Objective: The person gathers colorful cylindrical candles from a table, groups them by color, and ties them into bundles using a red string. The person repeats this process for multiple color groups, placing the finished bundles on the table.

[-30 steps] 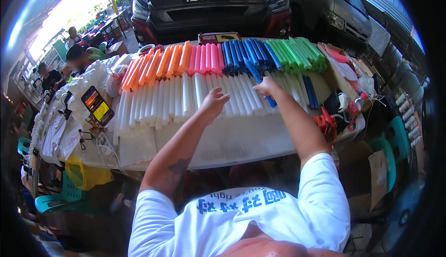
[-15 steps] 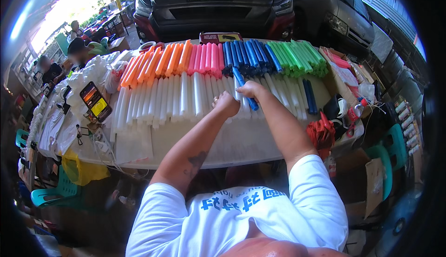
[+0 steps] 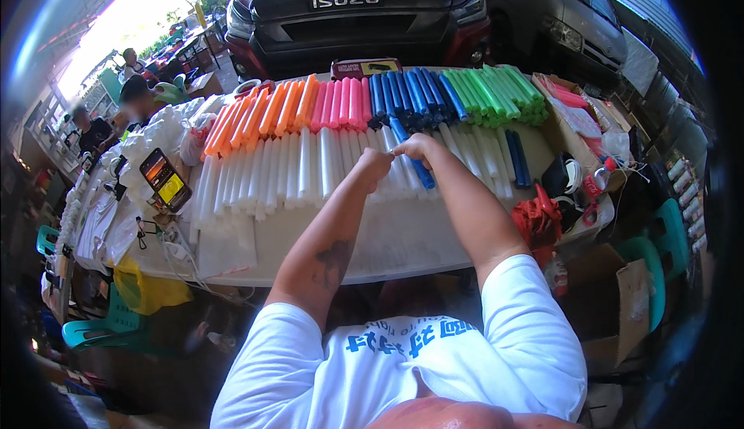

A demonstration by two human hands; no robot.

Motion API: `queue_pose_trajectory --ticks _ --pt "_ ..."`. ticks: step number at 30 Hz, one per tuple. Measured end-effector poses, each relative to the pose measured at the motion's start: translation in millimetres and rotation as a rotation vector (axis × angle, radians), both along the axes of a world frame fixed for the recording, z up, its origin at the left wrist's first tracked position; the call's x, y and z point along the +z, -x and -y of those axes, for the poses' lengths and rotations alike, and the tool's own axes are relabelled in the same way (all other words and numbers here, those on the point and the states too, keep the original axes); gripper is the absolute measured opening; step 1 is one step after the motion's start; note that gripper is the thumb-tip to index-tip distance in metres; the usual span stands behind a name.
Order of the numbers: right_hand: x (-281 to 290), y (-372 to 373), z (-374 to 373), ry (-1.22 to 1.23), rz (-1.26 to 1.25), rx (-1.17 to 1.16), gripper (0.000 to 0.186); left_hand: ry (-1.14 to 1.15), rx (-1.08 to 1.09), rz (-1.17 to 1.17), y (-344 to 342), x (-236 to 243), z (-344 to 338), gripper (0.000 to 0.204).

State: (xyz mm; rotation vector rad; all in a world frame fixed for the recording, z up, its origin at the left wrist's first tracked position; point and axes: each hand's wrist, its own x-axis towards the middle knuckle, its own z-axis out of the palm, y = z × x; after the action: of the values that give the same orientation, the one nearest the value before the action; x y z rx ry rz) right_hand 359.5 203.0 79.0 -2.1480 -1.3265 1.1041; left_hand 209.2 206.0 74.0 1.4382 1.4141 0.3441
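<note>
White table: right hand grip closed around blue tube.

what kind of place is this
Probably an open-air work or sales spot beside a parking area: a long table covered in rows of white tubes and coloured tubes, parked cars right behind it, and plastic chairs.

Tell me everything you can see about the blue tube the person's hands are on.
The blue tube is a long, slim, matte cylinder, plain dark blue like the blue bundle behind it. It lies slanted across the row of white tubes on the white table, its far end pointing toward the blue bundle. The right hand covers its middle, gripping it; the left hand is fisted beside it, and contact there cannot be told. Its near end pokes out below the right hand.
</note>
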Motion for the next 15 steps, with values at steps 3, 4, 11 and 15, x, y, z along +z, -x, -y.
queue_pose_trajectory --ticks 3,4,11,15 --pt "-12.0 -6.1 11.2 -0.019 -0.239 -0.042 0.064 -0.076 0.191 0.181 4.7 -14.9 21.2 0.055" --pt "-15.7 -8.8 14.8 -0.015 -0.378 -0.035 0.062 -0.086 0.248 0.226 5.2 -17.2 22.8 0.05" --pt "-35.2 -4.0 -2.0 0.042 -0.439 -0.003 0.042 -0.068 0.045 0.074 2.9 -41.3 2.9 0.043" --pt "-38.2 0.7 -12.3 0.046 -0.478 -0.052 0.049 -0.31 -0.154 -0.08 4.5 -46.2 7.8 0.046"
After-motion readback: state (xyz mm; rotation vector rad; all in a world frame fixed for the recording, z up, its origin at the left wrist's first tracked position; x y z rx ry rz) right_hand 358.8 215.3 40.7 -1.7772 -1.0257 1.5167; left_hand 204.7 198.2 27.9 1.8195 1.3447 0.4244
